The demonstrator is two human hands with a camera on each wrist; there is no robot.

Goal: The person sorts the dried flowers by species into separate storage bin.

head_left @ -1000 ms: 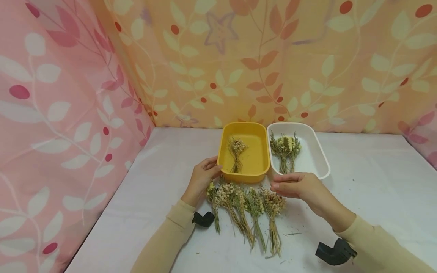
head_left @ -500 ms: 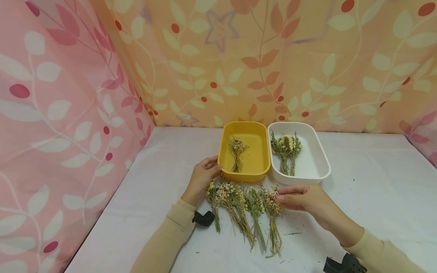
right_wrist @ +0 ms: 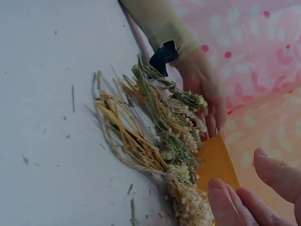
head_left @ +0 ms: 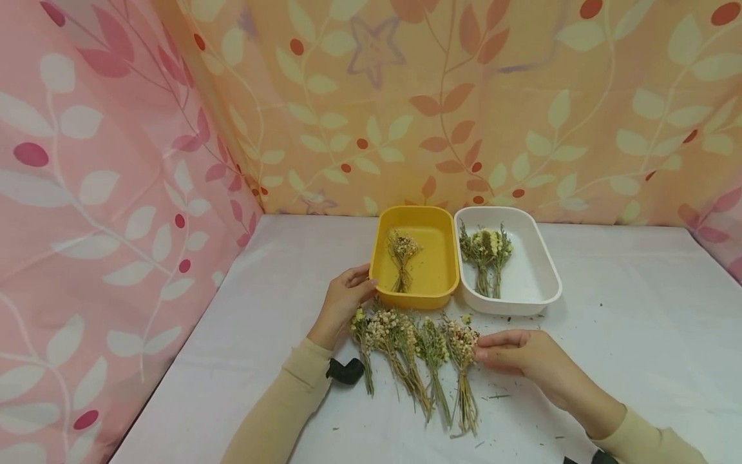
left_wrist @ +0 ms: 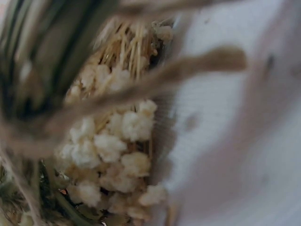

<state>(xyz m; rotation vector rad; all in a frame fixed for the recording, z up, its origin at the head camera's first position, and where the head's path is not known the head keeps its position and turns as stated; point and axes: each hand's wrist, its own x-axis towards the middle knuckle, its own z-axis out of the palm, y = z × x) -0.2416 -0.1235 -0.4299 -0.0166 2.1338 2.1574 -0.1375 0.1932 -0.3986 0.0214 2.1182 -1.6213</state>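
Observation:
My left hand (head_left: 341, 306) rests against the left front corner of a yellow tray (head_left: 443, 258), its fingertips at the rim. A small bunch of dried flowers (head_left: 402, 251) lies inside that tray. Slightly bent and apart from the thumb, the fingers of my right hand (head_left: 530, 357) reach the flower heads of the rightmost dried bunch (head_left: 462, 348). Left of it lie a green-stemmed bunch (head_left: 433, 351) and several others in a row. Twine ties the rightmost bunch's stems (right_wrist: 124, 134) in the right wrist view. Off-white blooms (left_wrist: 110, 146) fill the left wrist view, behind blurred stems and twine.
A white tray (head_left: 536, 270) stands against the yellow one's right side, with yellow-flowered bunches (head_left: 484, 248) in its left part. Broken stem bits (head_left: 498, 396) are scattered on the white cloth. Patterned curtains (head_left: 440, 116) hang behind and at the sides.
My right hand has moved from the white tray's front edge toward me and slightly right, to beside the rightmost bunch. My left hand has stayed at the yellow tray's corner.

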